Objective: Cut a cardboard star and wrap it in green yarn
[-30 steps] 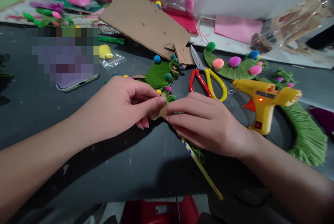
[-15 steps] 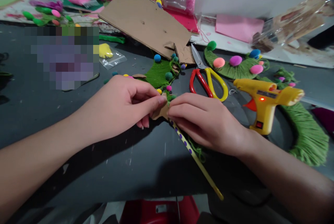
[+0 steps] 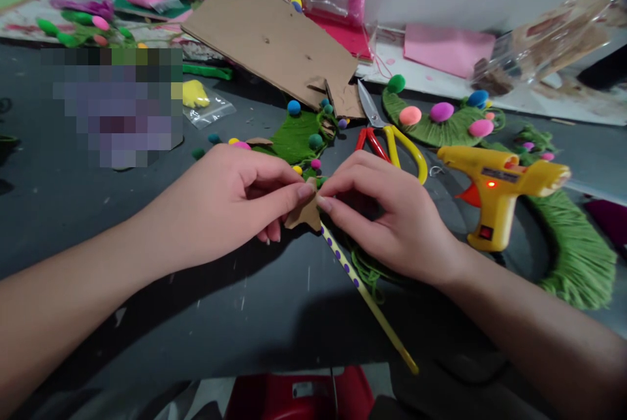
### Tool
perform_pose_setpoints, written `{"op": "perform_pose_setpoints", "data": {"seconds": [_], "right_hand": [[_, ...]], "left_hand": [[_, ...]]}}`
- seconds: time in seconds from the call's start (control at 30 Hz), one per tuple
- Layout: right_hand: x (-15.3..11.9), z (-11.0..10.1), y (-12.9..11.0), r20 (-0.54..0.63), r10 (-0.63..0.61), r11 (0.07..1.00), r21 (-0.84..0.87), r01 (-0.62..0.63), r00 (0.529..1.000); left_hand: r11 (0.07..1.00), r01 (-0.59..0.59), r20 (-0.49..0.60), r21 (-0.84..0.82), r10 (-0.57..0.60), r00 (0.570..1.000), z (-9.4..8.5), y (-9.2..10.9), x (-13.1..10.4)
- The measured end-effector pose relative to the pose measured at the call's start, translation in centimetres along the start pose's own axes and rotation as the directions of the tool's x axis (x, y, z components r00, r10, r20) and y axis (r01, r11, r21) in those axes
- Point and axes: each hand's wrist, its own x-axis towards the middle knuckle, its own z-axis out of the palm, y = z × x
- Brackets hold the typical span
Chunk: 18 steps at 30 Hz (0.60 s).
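Between my hands is a small brown cardboard star. My left hand pinches it between thumb and fingers from the left. My right hand is closed in a pinch at the star's right edge, thumb against forefinger. A yellow pencil with purple dots lies slanting below, its upper end close by the star. Loose green yarn shows under my right hand. Just behind my fingers lies a green yarn-wrapped piece with coloured pom-poms, partly hidden by my left hand.
Scissors with red and yellow handles lie behind my right hand. Right of it stands a yellow glue gun, its light lit, beside a green yarn-wrapped ring. Cardboard, a small bag with yellow material and pink paper are further back.
My right hand has shifted slightly; its thumb now shows pinching at the star's edge. The star has turned a little and more of it is visible. My left hand keeps its hold.
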Motion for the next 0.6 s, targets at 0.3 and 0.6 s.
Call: {"op": "perform_pose_setpoints", "data": {"seconds": [0.3,0.6], "right_hand": [[-0.08,-0.02,-0.08,-0.027,0.029,0.999,0.020,-0.028,0.999],[-0.13,-0.05,-0.27,-0.047,0.070,0.997,0.013,-0.070,0.996]], "left_hand": [[0.999,-0.035,0.023,-0.007,0.035,0.999,-0.07,0.13,-0.07],[0.996,-0.084,0.013,0.028,0.084,0.996,-0.04,0.00,-0.05]]}}
